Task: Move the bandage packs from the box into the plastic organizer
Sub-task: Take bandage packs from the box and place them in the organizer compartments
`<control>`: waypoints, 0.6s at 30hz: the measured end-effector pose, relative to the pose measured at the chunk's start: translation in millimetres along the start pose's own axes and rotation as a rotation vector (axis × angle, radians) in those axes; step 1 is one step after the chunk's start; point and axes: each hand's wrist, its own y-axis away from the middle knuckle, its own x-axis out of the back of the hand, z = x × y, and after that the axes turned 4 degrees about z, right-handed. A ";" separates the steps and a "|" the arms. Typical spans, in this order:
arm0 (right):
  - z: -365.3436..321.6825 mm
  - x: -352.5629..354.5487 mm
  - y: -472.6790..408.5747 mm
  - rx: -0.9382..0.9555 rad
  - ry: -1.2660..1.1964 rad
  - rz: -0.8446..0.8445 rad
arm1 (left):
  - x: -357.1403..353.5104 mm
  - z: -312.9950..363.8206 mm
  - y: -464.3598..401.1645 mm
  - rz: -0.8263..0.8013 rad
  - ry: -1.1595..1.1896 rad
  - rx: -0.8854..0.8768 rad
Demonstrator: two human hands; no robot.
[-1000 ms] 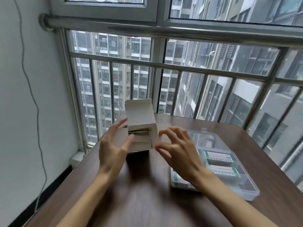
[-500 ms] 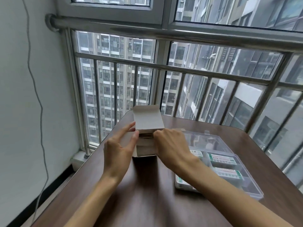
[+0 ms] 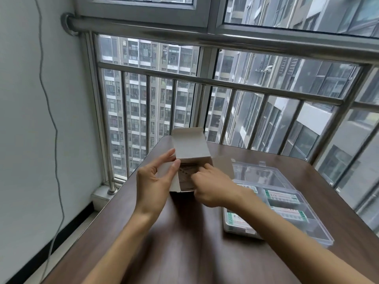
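Right hand (image 3: 213,186) has its fingers curled into the open front of the cardboard box (image 3: 185,160), and its grip seems to pinch at the bandage packs (image 3: 187,175) stacked inside, though whether a pack is actually caught cannot be told. Just across the opening from that grip, the left hand (image 3: 153,185) steadies the box, thumb and fingers held fairly straight against its near side flap. Above the grip the lid flap (image 3: 189,144) stands up; the box itself rests on the brown table (image 3: 184,242).

Beyond the right wrist, well clear of the grip, lies the clear plastic organizer (image 3: 320,234) with its lid open, several green-and-white packs (image 3: 284,196) already lying in its compartments.

So the step in hand looks like drawing another pack out of the box, with the task partly done. Next calls for a firm pinch on one pack, a straight pull out while the left hand keeps the box from sliding, then a carry across to a free compartment.
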 end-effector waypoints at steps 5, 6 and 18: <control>1.6 3.5 -5.1 -0.056 -0.248 -0.089 | 4.0 -1.0 -3.7 -0.012 0.054 0.056; 1.4 3.7 -6.4 -0.082 -0.292 -0.120 | 4.5 -1.8 -3.8 -0.015 0.066 0.063; 0.6 2.5 -25.0 -0.247 -0.379 -0.083 | 0.9 1.5 1.4 -0.024 0.107 0.091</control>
